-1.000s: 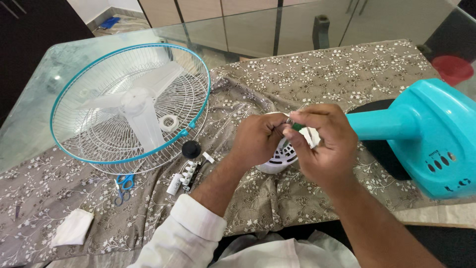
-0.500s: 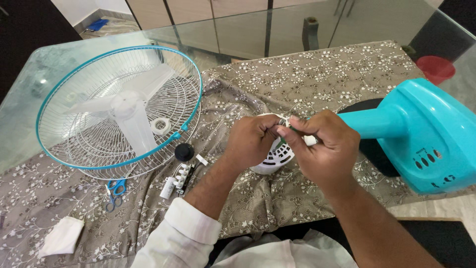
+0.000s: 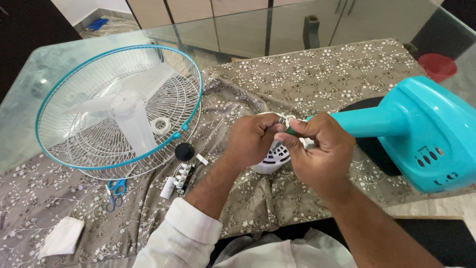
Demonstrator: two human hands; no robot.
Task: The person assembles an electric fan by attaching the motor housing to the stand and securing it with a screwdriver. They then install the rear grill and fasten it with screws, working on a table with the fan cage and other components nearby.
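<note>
Centre frame: left hand [image 3: 253, 140] & right hand [image 3: 320, 149] close together, both pinching a small green-tipped wire [image 3: 289, 130] over the white motor cover [image 3: 271, 158]. Looks like wiring work in hand; steady fingertip grip needed. Fan guard [image 3: 119, 106] upper left.

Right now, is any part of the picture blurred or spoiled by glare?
Head view: sharp on both hands; soft reflections of cabinets on the clear glass tabletop; wide-lens bending at the edges stretches the turquoise plastic fan body; even daylight, faint shadows.
</note>
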